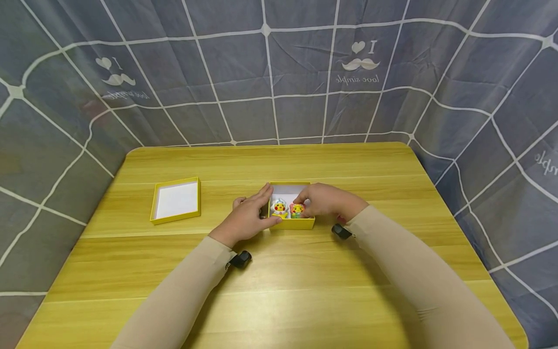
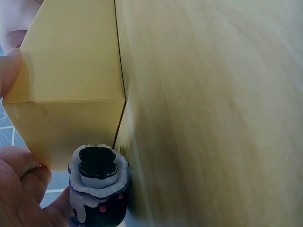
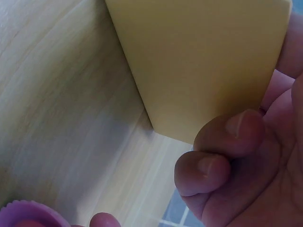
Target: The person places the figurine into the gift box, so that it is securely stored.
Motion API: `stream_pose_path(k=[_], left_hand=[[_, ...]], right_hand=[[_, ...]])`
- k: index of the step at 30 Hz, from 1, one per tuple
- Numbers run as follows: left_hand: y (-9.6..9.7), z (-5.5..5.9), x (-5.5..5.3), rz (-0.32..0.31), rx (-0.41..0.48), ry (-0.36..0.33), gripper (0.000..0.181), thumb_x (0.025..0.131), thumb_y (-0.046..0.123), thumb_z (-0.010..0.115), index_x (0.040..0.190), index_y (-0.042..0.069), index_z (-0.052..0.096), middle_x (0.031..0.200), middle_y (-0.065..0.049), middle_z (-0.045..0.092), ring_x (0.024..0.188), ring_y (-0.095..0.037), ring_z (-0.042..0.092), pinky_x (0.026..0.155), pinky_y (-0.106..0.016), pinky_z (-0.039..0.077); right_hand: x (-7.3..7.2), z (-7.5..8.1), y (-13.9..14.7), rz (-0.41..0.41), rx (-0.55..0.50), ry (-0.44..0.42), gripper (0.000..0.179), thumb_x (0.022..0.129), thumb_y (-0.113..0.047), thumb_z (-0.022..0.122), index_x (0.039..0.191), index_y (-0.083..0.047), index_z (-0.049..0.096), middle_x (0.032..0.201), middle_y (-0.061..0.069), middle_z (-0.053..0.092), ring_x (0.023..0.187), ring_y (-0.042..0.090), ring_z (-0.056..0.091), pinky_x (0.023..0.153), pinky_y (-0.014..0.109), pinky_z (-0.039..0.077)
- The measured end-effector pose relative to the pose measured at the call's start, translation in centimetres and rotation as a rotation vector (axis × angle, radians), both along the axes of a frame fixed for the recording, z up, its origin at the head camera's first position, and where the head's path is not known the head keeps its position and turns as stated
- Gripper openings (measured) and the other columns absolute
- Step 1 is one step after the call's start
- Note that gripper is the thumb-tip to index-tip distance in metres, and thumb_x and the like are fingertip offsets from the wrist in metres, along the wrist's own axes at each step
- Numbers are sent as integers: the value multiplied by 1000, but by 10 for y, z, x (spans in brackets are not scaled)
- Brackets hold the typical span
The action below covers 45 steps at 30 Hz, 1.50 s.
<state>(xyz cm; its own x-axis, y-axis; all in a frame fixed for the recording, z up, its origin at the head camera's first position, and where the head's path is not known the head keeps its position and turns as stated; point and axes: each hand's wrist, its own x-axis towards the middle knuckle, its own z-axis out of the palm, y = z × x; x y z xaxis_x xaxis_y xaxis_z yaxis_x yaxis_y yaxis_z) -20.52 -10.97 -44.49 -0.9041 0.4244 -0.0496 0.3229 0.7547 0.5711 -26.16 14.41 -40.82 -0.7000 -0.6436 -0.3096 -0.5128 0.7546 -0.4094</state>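
Note:
A yellow open box (image 1: 291, 224) with a white inside stands mid-table. My left hand (image 1: 248, 218) grips its left side, thumb at the front rim and fingers along the side toward the back. Inside, a yellow-faced figurine in a white hood (image 1: 279, 207) stands at the left. To its right, my right hand (image 1: 324, 201) reaches over the rim and pinches a pink-hooded yellow figurine (image 1: 297, 210), partly covering it. Beside the box, close to the left hand's fingers, stands a dark figurine with a white frilled top (image 2: 98, 184).
A yellow box lid (image 1: 176, 199), white side up, lies left on the wooden table (image 1: 279, 286). Near the right hand, a pink scalloped-edged object (image 3: 33, 215) shows at the right wrist view's corner. A grey checked curtain (image 1: 296, 72) surrounds the table.

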Motion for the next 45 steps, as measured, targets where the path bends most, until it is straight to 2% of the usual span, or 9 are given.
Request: stream_pose_path(k=[7,16,35,45], left_hand=[[0,1,0,3,3,7,96,97,60,68,169,14,23,177,-2,17,158,-28,35,121,-64,17],[1,2,0,3,-8,15,97,97,60,68,169,14,22,177,-1,17,158,-29,37,121,-64,17],[1,1,-1,2,2,15,96,97,59,68,169,13,24,177,-2,17,159,-28,34,121,-64,17],[0,1,0,3,2,6,95,97,59,68,169,15,22,177,-4,18,158,-28,35,122,-64,17]], right_hand=[[1,1,0,0,2,-3,46,94,-22,80,137,-7,71,134,11,73,117,24,68,105,44,54],[1,5,0,12,22,-3,41,95,-23,79,133,-10,74,128,9,75,114,24,69,103,45,55],[1,-2,3,-20,-30,-23,41,95,-22,79,134,-10,73,133,8,73,116,22,66,106,45,53],[4,-4,4,-34,-54,-16,45,95,-22,79,137,-9,71,138,9,71,125,26,64,112,48,49]])
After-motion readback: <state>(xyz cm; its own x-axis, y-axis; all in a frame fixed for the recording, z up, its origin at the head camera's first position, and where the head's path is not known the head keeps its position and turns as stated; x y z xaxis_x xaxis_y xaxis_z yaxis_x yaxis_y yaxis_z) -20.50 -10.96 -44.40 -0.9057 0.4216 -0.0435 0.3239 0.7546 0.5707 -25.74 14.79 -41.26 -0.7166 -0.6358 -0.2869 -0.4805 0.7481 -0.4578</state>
